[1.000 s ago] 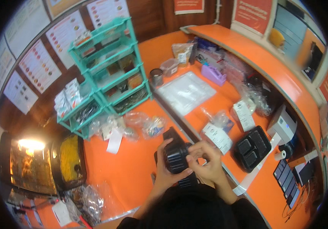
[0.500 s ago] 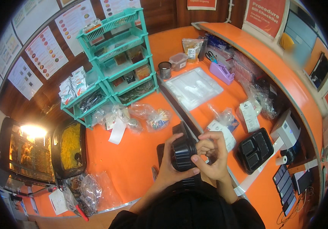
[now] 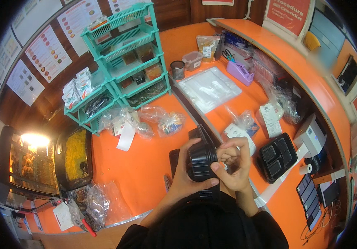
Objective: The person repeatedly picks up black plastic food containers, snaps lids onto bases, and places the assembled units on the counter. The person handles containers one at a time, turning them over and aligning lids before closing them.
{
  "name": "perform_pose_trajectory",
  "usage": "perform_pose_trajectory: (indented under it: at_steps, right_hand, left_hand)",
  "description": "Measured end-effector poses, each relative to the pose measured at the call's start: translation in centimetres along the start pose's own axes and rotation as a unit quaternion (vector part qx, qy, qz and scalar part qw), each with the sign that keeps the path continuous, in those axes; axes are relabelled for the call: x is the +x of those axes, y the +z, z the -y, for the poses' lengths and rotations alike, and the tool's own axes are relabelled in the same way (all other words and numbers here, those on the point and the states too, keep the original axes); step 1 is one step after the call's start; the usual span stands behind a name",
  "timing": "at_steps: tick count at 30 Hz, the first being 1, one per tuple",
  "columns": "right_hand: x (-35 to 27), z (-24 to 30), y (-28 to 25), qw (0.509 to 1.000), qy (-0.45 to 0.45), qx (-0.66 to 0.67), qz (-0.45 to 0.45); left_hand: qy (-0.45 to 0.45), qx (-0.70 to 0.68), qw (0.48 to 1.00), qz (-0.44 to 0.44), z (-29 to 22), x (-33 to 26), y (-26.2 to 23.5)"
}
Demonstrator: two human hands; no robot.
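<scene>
1. One stack of round black containers [image 3: 201,161] is held up over the orange counter [image 3: 145,166], between the two hands and close to the person's chest
2. The left hand [image 3: 185,179] is wrapped around the stack from the left, fingers curled over its top edge and thumb under its lower rim, clamped on it
3. The right hand [image 3: 234,166] is at the stack's right side, fingers bent and bunched together; its thumb presses on the rim, and whether the fingertips pinch a single container I cannot tell
4. Two teal basket racks [image 3: 122,62] stand at the back of the counter, a tall one and a lower one; their baskets hold sachets and dark packed items
5. One black compartment tray [image 3: 277,157] lies to the right of the hands, with nothing in its wells
6. One deep dark pan [image 3: 75,159] at the left holds yellow food, beside a lit warming cabinet [image 3: 31,166]
7. One small clear tub [image 3: 193,60] and one small dark cup [image 3: 178,69] sit near a sheet of clear bags [image 3: 209,88]; their contents are too small to tell
8. One purple holder [image 3: 240,70] has scissors standing in it
</scene>
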State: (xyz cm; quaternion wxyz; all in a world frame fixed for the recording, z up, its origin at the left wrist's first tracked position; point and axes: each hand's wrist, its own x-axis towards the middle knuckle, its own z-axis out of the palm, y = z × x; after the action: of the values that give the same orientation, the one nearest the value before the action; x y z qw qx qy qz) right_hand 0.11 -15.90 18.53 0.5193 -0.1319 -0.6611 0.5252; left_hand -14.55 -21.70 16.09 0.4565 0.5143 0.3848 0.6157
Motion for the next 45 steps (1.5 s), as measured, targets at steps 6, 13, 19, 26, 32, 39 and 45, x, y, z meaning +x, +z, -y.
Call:
perform_pose_trajectory:
  at_steps: [6, 13, 19, 26, 32, 39, 45]
  right_hand:
    - [-0.1, 0.0, 0.1, 1.000, -0.019, -0.003, -0.008]
    - [-0.4, -0.1, 0.2, 0.999, -0.023, -0.039, -0.005]
    - [-0.4, 0.0, 0.3, 0.998, -0.038, -0.048, -0.002]
    - [-0.1, 0.1, 0.2, 0.998, -0.032, -0.051, 0.005]
    - [0.7, 0.2, 0.2, 0.998, -0.024, -0.054, -0.004]
    - [1.1, -0.1, 0.0, 0.998, -0.021, -0.053, 0.009]
    - [0.9, 0.1, 0.4, 1.000, -0.003, -0.026, -0.011]
  left_hand:
    - [0.021, 0.038, 0.999, 0.010, -0.2, -0.1, -0.1]
    - [0.019, 0.017, 1.000, 0.002, 0.2, -0.3, 0.0]
    - [0.003, 0.019, 1.000, -0.009, -0.4, -0.5, 0.1]
    - [0.006, 0.011, 1.000, -0.008, -0.4, -0.2, 0.0]
    - [0.022, 0.008, 1.000, -0.010, -0.4, 0.5, -0.1]
    - [0.026, 0.010, 1.000, -0.012, -0.5, 0.8, -0.4]
    - [0.007, 0.032, 0.999, -0.013, -1.1, 0.6, -0.1]
